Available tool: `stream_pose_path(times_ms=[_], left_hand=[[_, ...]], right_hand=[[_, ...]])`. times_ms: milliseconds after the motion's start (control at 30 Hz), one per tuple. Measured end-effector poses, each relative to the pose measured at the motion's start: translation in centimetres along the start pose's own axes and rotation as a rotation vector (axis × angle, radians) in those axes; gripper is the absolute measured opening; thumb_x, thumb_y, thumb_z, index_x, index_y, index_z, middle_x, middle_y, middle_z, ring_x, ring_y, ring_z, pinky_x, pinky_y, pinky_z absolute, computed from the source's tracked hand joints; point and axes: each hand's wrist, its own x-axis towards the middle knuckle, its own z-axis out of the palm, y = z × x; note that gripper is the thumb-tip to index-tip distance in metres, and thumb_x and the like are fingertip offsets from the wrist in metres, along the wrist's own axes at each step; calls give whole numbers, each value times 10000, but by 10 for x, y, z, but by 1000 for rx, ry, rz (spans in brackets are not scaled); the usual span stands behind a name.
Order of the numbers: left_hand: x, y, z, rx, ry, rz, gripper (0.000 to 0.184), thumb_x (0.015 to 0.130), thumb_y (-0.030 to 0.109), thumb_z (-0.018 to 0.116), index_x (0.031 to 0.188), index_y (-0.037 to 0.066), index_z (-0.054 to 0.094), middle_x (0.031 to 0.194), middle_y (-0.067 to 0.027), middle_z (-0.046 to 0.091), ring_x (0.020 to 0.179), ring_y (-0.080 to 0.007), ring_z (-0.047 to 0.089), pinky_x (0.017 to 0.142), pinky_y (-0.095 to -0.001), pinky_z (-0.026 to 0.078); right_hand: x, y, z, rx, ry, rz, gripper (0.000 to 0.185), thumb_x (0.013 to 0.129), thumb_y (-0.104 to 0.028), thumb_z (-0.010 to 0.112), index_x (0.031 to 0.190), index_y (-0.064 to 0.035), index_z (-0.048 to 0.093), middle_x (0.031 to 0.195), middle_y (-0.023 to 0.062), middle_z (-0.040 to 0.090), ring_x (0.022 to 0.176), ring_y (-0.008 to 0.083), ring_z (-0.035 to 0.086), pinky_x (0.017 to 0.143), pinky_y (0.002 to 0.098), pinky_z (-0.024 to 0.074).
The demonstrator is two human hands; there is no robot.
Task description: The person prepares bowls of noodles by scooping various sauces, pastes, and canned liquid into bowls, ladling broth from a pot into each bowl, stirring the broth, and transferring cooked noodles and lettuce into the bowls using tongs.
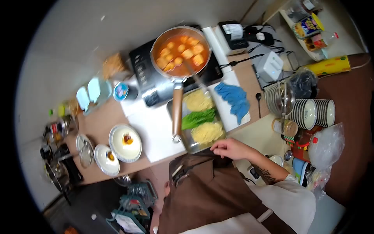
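— In the head view, where is your right hand?

— My right hand [230, 149] is at the near right corner of the shallow tray [193, 148]. Its fingers are loosely bent, and I see nothing between them. Whether they touch the rim, I cannot tell.

— And the left one?

— My left hand I cannot make out beside my apron [202, 195], so its state I cannot tell.

— What lies in the tray?

— Just ahead of my right hand is the nearer noodle bundle [207, 133]. Behind it come the green leaves [199, 118], then the farther noodle bundle [198, 100].

— Where is the pot?

— The pot [154, 52] is well ahead of my right hand and to its left, on the black cooker [142, 74]. Round and chunky pieces are in the red soup [181, 71], and a ladle [200, 83] leans there. The wooden handle [177, 111] points towards me.

— Anything else near?

— Ahead of the same hand, a crumpled blue piece [233, 99]. Well to its left, two bowls [134, 151] with some sauce; to its right, stacked bowls [307, 114].
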Motion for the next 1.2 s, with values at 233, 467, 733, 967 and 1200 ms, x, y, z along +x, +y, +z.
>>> stream_pose_path(times_ms=[233, 467, 733, 967, 1200], left_hand=[[25, -31, -61, -197, -71, -90, 381, 1015, 333, 521, 1168, 10, 650, 1093, -145, 709, 1005, -230, 644, 917, -347, 501], [45, -60, -167, -349, -252, -9, 338, 992, 305, 595, 1153, 14, 656, 942, -79, 701, 873, -160, 647, 823, -285, 506], [22, 129, -220, -586, -206, 378, 393, 999, 245, 619, 1320, 28, 546, 1119, -92, 676, 1004, -184, 670, 867, -306, 527], [28, 228, -171, -1099, -140, 315, 640, 990, 207, 609, 1510, 101, 251, 1323, -127, 552, 1129, -278, 628, 931, -389, 511], [45, 259, -138, -1369, 49, 338, 569, 995, 167, 554, 1499, 178, 290, 1451, -86, 468, 1256, -304, 534, 1033, -495, 461]], right_hand=[[-2, 77, 124, 167, -165, 248, 429, 976, -252, 617, 1368, -88, 559, 937, -25, 576, 885, 74, 525, 828, 235, 441], [-9, 95, 195, -269, 181, 296, 386, 898, -141, 709, 1266, -63, 622, 738, -40, 546, 686, 85, 544, 665, 246, 481], [26, -13, 150, 295, 904, -269, 422, 961, -89, 594, 1361, -7, 485, 675, -5, 538, 582, 89, 519, 571, 237, 447], [102, -58, 41, 679, 915, -591, 742, 923, -75, 678, 1511, -39, 227, 1047, 122, 642, 918, 198, 651, 785, 338, 547], [168, -113, -62, 689, 956, -846, 301, 971, -144, 652, 1210, 33, 608, 799, 60, 639, 708, 136, 637, 652, 282, 556]])
